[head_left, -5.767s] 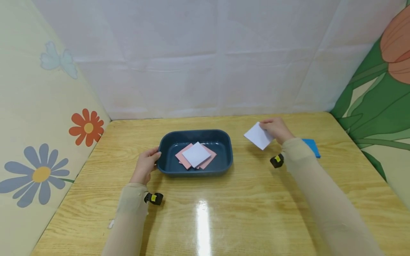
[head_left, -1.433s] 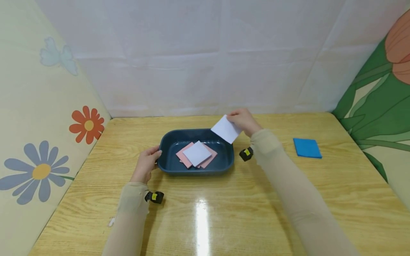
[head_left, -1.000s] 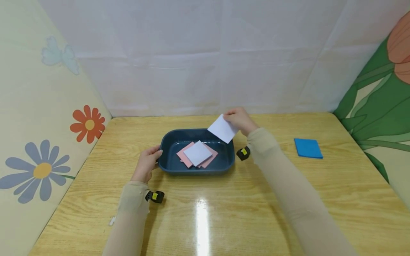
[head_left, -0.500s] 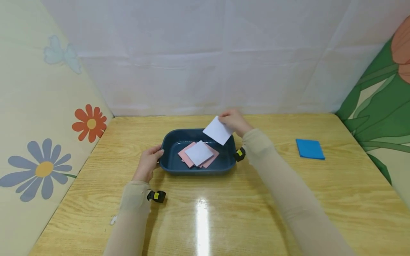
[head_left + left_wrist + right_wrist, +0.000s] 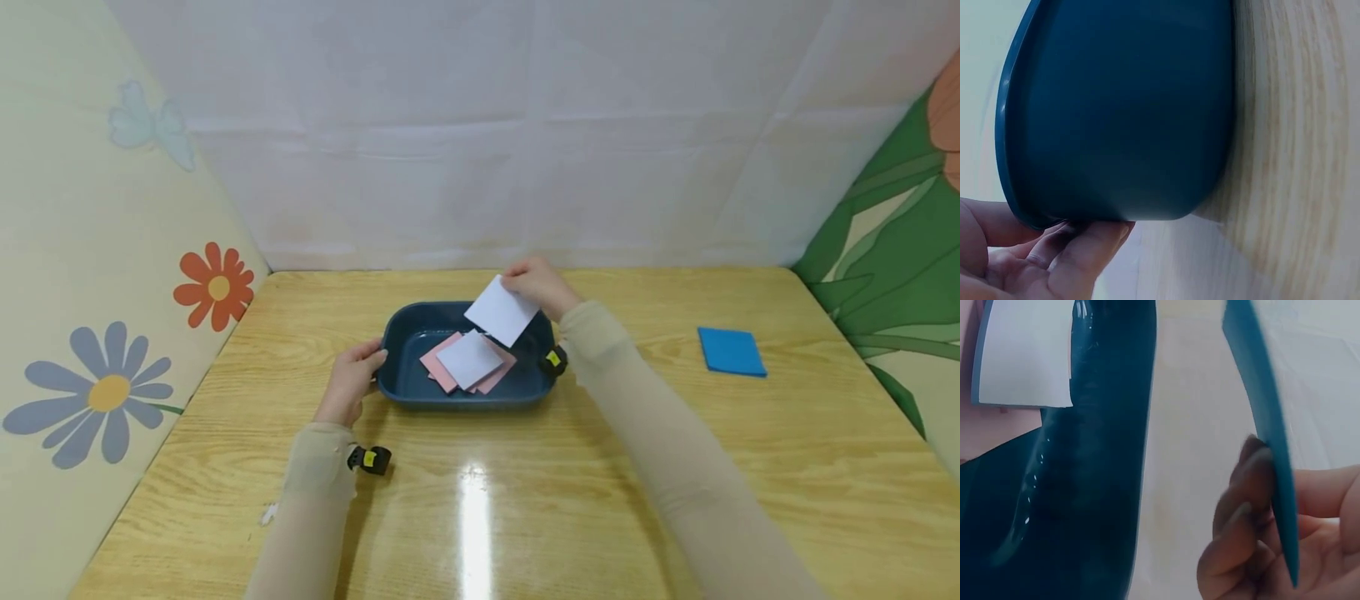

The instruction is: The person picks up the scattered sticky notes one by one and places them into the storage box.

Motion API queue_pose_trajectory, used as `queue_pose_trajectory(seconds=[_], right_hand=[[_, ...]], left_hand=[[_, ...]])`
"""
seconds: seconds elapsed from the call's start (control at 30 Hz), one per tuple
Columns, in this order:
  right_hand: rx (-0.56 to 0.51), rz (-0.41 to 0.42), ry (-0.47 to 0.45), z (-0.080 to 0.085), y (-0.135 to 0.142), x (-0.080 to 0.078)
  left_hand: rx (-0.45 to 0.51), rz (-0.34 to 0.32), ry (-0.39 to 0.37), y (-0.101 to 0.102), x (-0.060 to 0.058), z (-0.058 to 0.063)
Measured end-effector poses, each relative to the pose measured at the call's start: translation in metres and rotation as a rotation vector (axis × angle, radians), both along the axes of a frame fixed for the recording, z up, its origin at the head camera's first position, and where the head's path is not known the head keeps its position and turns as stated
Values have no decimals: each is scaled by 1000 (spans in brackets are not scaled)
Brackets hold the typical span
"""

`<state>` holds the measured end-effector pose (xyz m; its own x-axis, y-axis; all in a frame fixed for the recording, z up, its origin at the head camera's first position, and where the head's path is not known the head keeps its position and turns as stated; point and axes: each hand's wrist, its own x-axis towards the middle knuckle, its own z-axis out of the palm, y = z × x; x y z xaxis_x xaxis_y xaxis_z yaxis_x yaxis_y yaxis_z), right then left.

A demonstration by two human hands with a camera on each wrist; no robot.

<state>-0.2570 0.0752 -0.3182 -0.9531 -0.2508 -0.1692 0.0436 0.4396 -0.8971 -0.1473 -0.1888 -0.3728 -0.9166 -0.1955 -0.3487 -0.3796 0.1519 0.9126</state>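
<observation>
A dark blue rectangular tray (image 5: 465, 403) stands on the table; inside it a white square card (image 5: 468, 361) lies over several pink square cards (image 5: 440, 367). My left hand (image 5: 347, 382) grips the tray's left end, thumb at the rim and fingers against the outer wall (image 5: 1122, 112) in the left wrist view. Above the tray's back right part, my right hand (image 5: 542, 286) pinches another square card (image 5: 501, 311) by its upper corner. Its face is white in the head view, while the right wrist view shows this card (image 5: 1266, 419) with a blue side.
Flat on the right of the wooden table (image 5: 615, 467) lies a blue square piece (image 5: 732, 352). A white cloth backdrop (image 5: 420, 150) rises behind the table's back edge. Painted panels flank both sides. A small white scrap (image 5: 268, 513) lies beside the left sleeve.
The right hand has carried the pinched card leftward, from the right of the tray to above it, and slightly lower lately. The left hand keeps its grip on the tray.
</observation>
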Motion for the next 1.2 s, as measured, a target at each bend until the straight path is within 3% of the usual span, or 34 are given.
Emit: queue_pose_trajectory(seconds=[0.6, 1.2], right_hand=[[107, 122, -123, -5, -31, 2], [130, 257, -135, -8, -58, 9]], left_hand=[[25, 12, -10, 0, 0, -3], [21, 26, 5, 0, -3, -4]])
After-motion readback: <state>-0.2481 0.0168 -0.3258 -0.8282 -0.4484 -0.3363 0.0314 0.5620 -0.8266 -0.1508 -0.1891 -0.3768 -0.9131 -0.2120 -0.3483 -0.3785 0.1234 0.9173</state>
